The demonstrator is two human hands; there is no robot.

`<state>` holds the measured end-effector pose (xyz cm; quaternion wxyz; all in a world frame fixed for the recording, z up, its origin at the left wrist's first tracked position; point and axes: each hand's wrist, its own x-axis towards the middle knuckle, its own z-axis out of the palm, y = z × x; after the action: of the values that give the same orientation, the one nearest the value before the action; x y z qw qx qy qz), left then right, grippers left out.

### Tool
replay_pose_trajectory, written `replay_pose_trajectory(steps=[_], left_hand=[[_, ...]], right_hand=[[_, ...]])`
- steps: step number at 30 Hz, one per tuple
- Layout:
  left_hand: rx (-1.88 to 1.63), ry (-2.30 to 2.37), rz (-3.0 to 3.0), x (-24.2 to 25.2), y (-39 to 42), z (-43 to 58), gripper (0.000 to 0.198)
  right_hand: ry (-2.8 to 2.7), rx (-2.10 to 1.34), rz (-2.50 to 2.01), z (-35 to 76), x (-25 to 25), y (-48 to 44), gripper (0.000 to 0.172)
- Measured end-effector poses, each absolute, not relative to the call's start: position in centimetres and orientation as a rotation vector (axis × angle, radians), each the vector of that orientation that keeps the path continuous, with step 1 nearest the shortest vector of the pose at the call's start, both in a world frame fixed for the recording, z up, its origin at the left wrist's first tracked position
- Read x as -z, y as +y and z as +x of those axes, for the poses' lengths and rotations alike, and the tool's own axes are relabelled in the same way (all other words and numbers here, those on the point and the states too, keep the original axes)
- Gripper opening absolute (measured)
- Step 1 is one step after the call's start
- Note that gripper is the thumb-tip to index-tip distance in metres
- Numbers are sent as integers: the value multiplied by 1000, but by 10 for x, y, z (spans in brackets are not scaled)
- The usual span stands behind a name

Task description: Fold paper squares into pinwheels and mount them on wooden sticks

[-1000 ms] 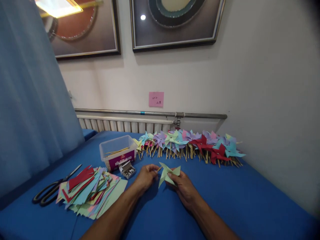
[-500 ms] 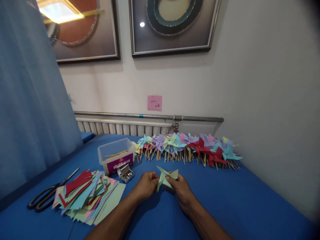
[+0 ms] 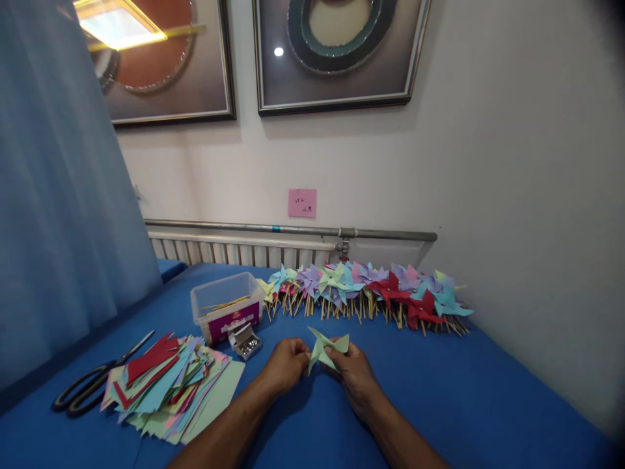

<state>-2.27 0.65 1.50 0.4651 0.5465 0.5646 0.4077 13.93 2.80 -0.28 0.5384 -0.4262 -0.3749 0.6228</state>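
While finished pinwheels [image 3: 389, 287] lie right of the plastic tub [image 3: 232, 320], paper [image 3: 168, 387] remaining before it, the right hand [image 3: 355, 370] pinches a seemingly unfinished green pinwheel [image 3: 321, 350] front-right; the left hand [image 3: 287, 362] hides its grip.

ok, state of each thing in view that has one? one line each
Pale green pinwheel: folded, held
Right hand: thumb pressed on pinwheel
Left hand: fingers curled, grip unclear
Plastic tub: open, sticks inside
Small box: open, metal bits inside
Scissors: lying flat, blades look closed
Paper pile: loose, fanned
Pinwheel row: crowded, on sticks
Pink note: posted, written on
Curtain: hanging
Framed pictures: hung
Radiator: on/off unclear
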Motion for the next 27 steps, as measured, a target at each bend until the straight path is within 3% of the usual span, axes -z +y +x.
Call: replay_pose_trajectory(steps=[27], left_hand=[[-907, 1447, 1459, -20, 2, -23, 14]], right_hand=[[-990, -1398, -1014, 140, 19, 36, 47]])
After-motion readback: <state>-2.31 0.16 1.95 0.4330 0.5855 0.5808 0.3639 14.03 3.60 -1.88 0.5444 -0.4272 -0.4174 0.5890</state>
